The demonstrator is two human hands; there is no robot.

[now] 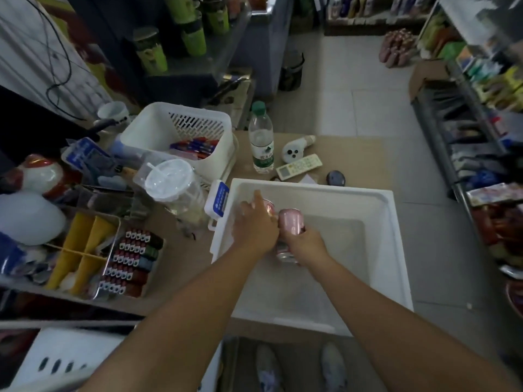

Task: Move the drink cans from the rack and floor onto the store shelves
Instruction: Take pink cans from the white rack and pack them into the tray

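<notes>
Pictured from a head-worn camera: two bare forearms (pixel 198 292) are seen uncovered from the lower edge of the frame to the wrists, each ending in a bare hand, the left hand (pixel 254 227) and the right hand (pixel 307 244). At the bottom edge a pair of pale grey-white trainers (pixel 267 366) is worn, rounded at the toes, faintly marked with blue across the uppers and rendered blurred.

The cans (pixel 291 220) are pale pink with silver ends, the tub (pixel 396 250) plain white, the bench (pixel 353 154) tan. The bottle (pixel 260 140) is clear with a green cap and a green-and-white label; the divider tray (pixel 82 230) is yellow, the floor (pixel 382 103) pale grey tile.
</notes>
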